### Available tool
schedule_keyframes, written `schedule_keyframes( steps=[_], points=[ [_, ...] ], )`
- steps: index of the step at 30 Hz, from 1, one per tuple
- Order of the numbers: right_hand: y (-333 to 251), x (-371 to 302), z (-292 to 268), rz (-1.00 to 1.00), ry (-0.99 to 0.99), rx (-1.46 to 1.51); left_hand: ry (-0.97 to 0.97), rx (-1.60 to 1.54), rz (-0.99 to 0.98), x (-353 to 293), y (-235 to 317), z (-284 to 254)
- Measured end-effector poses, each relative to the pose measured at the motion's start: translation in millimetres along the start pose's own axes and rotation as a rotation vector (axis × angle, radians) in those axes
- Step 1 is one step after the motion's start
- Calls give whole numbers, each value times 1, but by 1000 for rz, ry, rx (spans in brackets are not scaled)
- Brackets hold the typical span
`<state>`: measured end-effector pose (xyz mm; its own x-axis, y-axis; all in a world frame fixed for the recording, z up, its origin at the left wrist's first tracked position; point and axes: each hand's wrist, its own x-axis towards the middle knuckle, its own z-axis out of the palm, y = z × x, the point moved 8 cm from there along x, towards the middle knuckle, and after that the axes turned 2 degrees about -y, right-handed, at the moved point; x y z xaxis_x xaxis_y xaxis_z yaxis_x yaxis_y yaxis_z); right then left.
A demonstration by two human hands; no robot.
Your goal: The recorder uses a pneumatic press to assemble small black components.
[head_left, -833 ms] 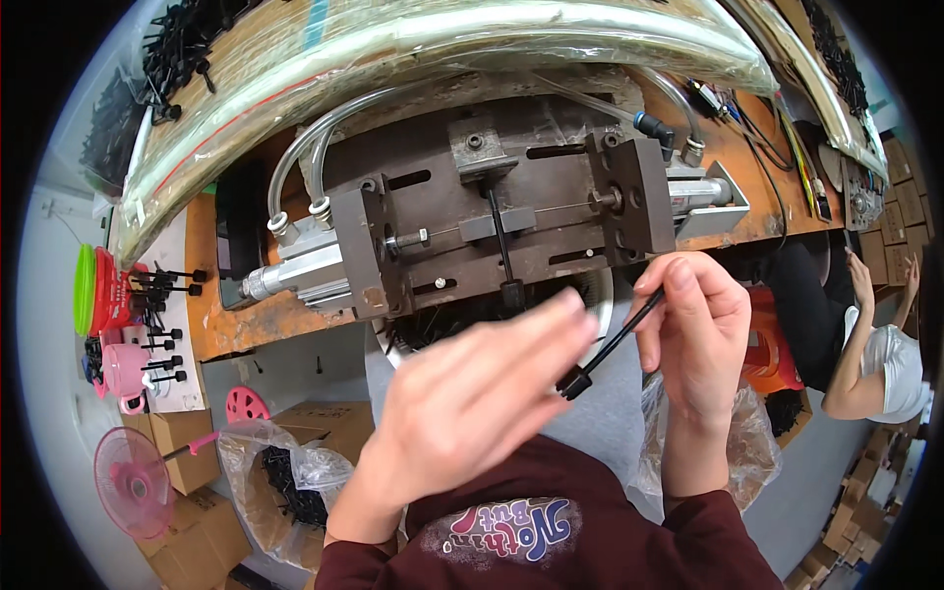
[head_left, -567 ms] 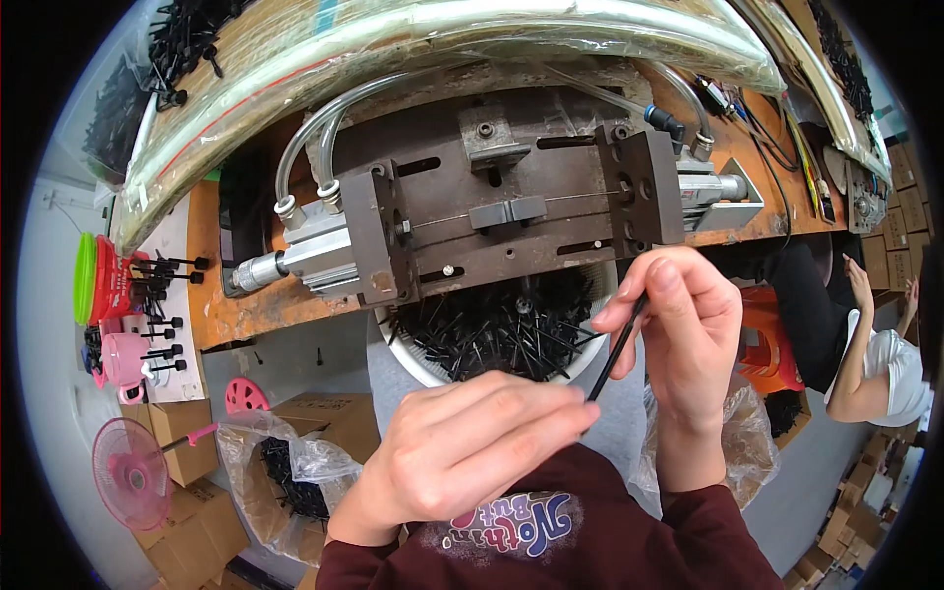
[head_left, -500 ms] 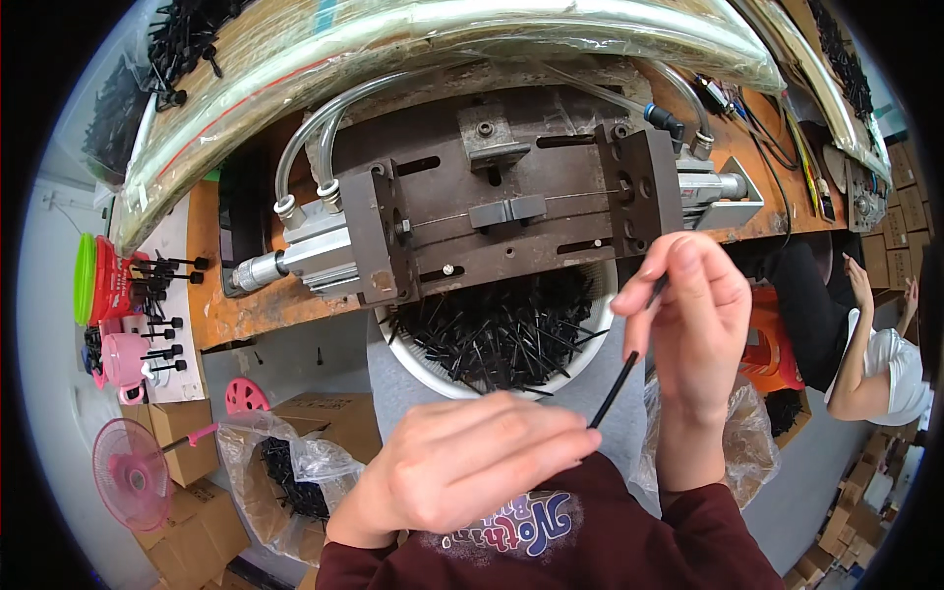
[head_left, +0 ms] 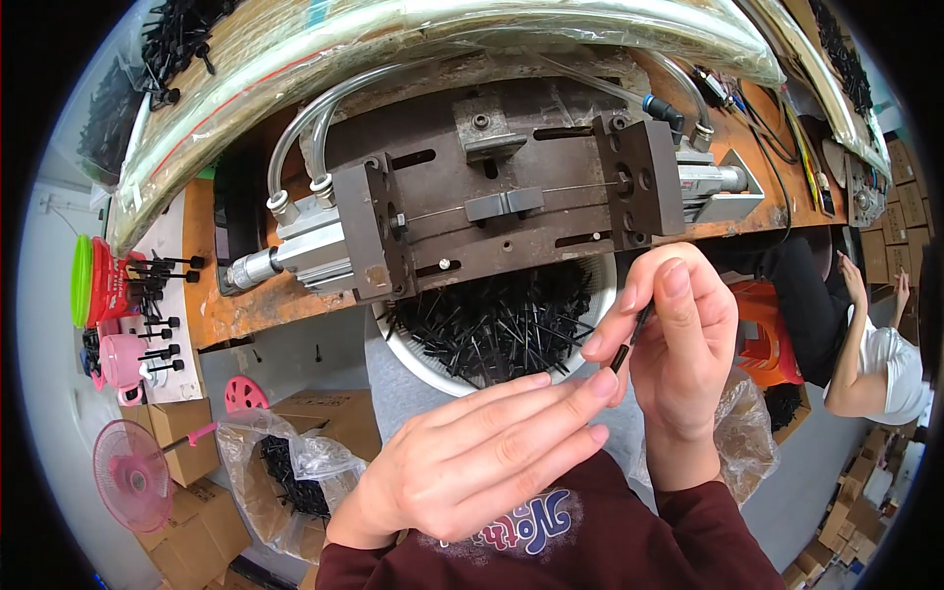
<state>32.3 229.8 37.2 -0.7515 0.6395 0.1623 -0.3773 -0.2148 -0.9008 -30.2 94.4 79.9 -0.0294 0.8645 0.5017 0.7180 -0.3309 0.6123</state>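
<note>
My left hand (head_left: pixel 482 452) is closed, its fingers laid together with the thumb against them. A thin black rod (head_left: pixel 619 358) sticks out from its fingertips. Just above it, my right hand (head_left: pixel 683 344) pinches a second slim black piece (head_left: pixel 642 320) between thumb and fingers; most of that piece is hidden. The two black pieces meet or nearly meet end to end, and I cannot tell if they are joined. Behind my hands, in my lap, stands a white basket (head_left: pixel 393 352) full of thin black parts (head_left: pixel 492 324).
A dark metal fixture (head_left: pixel 433 226) with air cylinders (head_left: pixel 315 246) and clear hoses (head_left: pixel 295 138) stands on the wooden bench ahead. Left are a pink fan (head_left: pixel 132 476), cartons (head_left: pixel 197 536) and a plastic-lined box (head_left: pixel 241 462). Another person (head_left: pixel 870 369) sits at the right.
My hands have drawn together, the left one moving up and right. The rod's end has come close to the piece in my right hand, which has shifted slightly left.
</note>
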Motion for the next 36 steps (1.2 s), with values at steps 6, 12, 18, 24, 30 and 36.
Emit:
schedule_keyframes(
  steps=[6, 12, 18, 24, 30, 36],
  points=[
    [0, -1, 2, -12, -4, 18, 18, 13, 37, -3, 2, 1],
    [0, -4, 1, 7, 3, 40, 11, 11, 45, -4, 4, 4],
    [-3, -6, 1, -49, 24, -65, 15, -1, 40, -7, 2, 6],
    [-3, -7, 1, -54, 11, -66, -17, -6, 47, -8, 2, 5],
    [-5, -8, 2, -84, 5, -131, -3, -16, 38, -10, 0, 5],
    [-2, -10, 6, -67, -32, -83, 6, -45, 8, -10, -2, 5]
  ],
)
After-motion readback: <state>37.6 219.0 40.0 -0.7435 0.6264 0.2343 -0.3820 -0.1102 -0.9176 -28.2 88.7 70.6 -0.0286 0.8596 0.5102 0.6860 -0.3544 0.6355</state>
